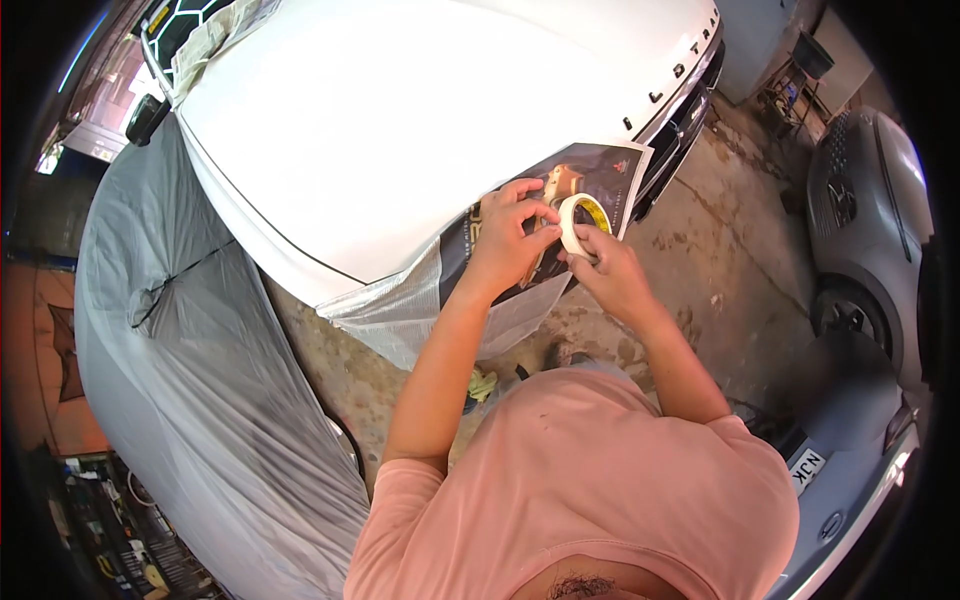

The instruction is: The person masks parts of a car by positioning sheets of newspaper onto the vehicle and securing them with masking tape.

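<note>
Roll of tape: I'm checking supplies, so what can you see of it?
The roll of tape is a pale, off-white ring, seemingly paper masking tape, with a yellow inner core bearing dark marks. It is tilted, its open centre partly visible, above a dark printed sheet. The right hand grips its lower edge; the left hand's fingertips are at its left side. Whether a loose end is pulled out is unclear.

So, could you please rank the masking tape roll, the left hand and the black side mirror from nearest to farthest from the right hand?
From the right hand:
1. Masking tape roll, in its fingers.
2. Left hand, just to the left.
3. Black side mirror, far upper left.
</note>
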{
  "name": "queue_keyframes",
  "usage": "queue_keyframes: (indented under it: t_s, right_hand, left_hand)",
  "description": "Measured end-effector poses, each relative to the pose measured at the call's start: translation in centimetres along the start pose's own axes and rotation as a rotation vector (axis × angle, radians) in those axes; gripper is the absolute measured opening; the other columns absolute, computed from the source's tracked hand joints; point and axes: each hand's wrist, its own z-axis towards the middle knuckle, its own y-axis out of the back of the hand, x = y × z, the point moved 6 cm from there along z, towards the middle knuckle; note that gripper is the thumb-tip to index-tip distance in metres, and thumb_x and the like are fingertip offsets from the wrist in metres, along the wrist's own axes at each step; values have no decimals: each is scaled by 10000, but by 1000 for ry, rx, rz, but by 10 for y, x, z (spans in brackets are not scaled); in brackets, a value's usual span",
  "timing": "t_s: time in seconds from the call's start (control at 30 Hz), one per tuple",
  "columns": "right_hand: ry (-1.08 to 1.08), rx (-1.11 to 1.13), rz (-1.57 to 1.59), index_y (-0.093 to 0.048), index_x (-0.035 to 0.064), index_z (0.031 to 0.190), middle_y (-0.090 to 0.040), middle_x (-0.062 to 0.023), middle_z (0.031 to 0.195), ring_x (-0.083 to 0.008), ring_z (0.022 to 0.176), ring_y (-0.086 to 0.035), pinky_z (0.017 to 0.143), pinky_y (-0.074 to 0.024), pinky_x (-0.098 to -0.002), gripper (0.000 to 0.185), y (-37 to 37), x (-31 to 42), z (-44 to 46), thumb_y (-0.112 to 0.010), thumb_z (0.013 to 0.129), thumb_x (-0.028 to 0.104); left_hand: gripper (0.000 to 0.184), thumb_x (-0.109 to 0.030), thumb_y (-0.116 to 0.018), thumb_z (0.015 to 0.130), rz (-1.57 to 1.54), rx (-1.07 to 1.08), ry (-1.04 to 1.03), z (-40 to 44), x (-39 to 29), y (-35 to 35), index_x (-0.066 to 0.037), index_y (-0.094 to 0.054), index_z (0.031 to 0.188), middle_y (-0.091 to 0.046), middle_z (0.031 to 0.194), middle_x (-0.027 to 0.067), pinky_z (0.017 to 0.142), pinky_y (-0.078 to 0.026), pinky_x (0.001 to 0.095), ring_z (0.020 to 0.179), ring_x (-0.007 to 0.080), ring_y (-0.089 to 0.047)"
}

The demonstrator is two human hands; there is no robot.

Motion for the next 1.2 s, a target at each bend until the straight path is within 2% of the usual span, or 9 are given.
queue_keyframes:
  t_s: [0.23,0.33,0.53,0.63,0.77,0.83,1.03,1.13,1.2]
  right_hand:
    - [-5,26,-8,-609,-16,1228,-757,-177,1046,-325,1001,-731,859,-544,-416,317,1,18,-1,-614,926,79]
    - [89,-21,-48,-614,-5,1213,-746,-193,1029,-367,969,-715,829,-537,-445,297,-1,13,-1,-628,931,90]
    - [3,-49,-120,-633,18,1194,-711,-229,955,-419,923,-676,810,-518,-474,283,1,22,-2,-660,930,117]
    - [177,-100,-273,-645,19,1168,-707,-221,918,-416,901,-671,826,-511,-499,267,7,27,-1,-657,918,112]
    - [365,6,-418,-653,21,1145,-695,-223,878,-428,870,-660,848,-507,-527,268,14,33,4,-664,896,119]
    - [357,47,-431,-650,13,1136,-692,-229,870,-436,870,-658,863,-511,-525,274,17,39,4,-664,889,130]
    - [-77,113,-372,-591,-28,1287,-699,-283,1010,-467,965,-662,888,-513,-499,397,16,29,3,-612,947,176]
    - [-36,21,-274,-539,-34,1372,-690,-298,1060,-460,986,-674,868,-513,-488,467,19,20,1,-600,964,186]
    - [-65,68,-206,-527,-41,1380,-688,-300,1065,-449,990,-683,861,-514,-479,483,17,16,2,-602,961,186]
  left_hand:
    - [153,-167,-805,823,5,22,11,2,0,3,-122,-769,965,-563,1447,73,1129,-354,470,1362,328,-402]
    - [144,-159,-803,822,8,-14,3,1,-1,2,-117,-768,955,-576,1432,77,1132,-350,467,1339,329,-426]
    - [147,-149,-808,814,42,-51,-40,1,-1,0,-103,-770,949,-595,1400,100,1122,-361,461,1311,334,-451]
    - [140,-146,-812,807,58,-63,-73,1,0,-1,-97,-770,931,-594,1396,109,1117,-364,464,1309,337,-452]
    - [121,-144,-810,797,79,-83,-116,0,3,-3,-94,-765,898,-591,1394,114,1099,-372,459,1298,360,-442]
    - [91,-134,-783,805,54,-77,-88,-1,2,-4,-91,-749,877,-568,1414,119,1066,-398,449,1293,365,-420]
    - [67,-125,-734,831,22,-110,-108,-2,4,-7,-80,-714,877,-538,1433,120,1002,-444,433,1275,348,-417]
    - [128,-167,-778,822,19,-131,-125,-1,1,-7,-89,-740,916,-542,1431,111,1013,-438,438,1272,343,-421]
    - [186,-208,-826,811,62,-145,-161,-2,-1,-8,-100,-765,950,-548,1429,104,1019,-435,443,1269,340,-424]
